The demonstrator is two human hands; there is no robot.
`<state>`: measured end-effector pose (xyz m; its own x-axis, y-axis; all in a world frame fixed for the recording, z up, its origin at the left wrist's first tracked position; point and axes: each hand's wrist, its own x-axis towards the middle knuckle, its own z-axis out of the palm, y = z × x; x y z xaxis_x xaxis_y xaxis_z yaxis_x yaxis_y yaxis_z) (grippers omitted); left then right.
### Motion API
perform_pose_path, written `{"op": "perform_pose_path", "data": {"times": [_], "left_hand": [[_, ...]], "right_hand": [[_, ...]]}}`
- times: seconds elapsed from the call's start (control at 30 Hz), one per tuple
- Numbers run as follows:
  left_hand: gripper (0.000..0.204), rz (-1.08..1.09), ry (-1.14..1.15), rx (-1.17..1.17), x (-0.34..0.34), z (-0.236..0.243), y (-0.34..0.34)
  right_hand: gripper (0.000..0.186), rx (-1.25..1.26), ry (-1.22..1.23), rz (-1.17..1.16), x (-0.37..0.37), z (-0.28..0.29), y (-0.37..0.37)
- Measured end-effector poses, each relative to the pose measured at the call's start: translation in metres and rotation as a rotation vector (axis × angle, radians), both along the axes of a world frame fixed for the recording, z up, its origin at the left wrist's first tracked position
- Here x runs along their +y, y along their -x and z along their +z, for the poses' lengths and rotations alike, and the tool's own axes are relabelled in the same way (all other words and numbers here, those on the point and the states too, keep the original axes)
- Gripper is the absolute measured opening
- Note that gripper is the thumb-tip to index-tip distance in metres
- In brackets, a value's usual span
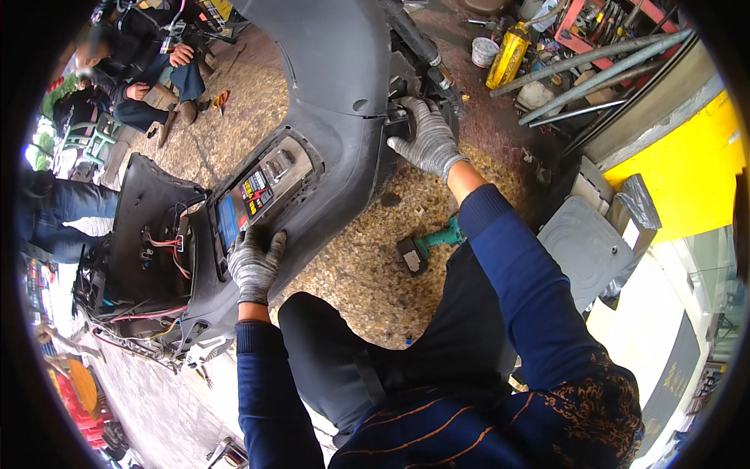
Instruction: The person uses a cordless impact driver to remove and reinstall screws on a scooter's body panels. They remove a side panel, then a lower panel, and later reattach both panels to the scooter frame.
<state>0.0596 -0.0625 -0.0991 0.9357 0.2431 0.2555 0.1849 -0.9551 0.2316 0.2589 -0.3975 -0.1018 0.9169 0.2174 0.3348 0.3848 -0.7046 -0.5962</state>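
Note:
A dark grey plastic scooter body (337,156) lies across the upper middle, with an open compartment holding a labelled battery (238,211). My left hand (254,264), in a grey striped glove, rests on the compartment's near edge, thumb apart and fingers slightly bent. My right hand (428,141), gloved alike, has its fingers curled over the body's edge at the upper right, beside a dark bracket. A detached cover with wires (152,234) sits at the left. A green cordless drill (437,238) with a black battery lies on the speckled floor between the body and my legs.
Seated people (141,82) and a person's jeans (70,203) are at upper left, near orange-handled pliers (221,102). Upper right hold a yellow bottle (508,55), metal tubes (605,78) and a red rack (586,23). A grey lidded box (582,250) stands right of my arm.

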Motion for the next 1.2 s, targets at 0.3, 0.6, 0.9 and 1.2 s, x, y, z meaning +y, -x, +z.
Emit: {"op": "perform_pose_path", "data": {"times": [0.3, 0.6, 0.9, 1.2], "left_hand": [[0.039, 0.07, -0.068, 0.087, -0.009, 0.0, -0.005], [0.037, 0.041, -0.023, 0.085, -0.008, -0.003, -0.005], [0.044, 0.03, -0.001, 0.11, 0.006, -0.017, -0.004], [0.039, -0.166, 0.269, 0.186, 0.044, -0.03, -0.012]], "right_hand": [[0.098, 0.168, -0.006, -0.015, 0.001, 0.006, -0.001], [0.074, -0.007, 0.1, 0.021, 0.005, 0.021, 0.005], [0.068, 0.141, -0.015, 0.052, -0.009, 0.014, 0.017], [0.034, 0.514, -0.571, -0.809, -0.22, -0.146, 0.23]]}}
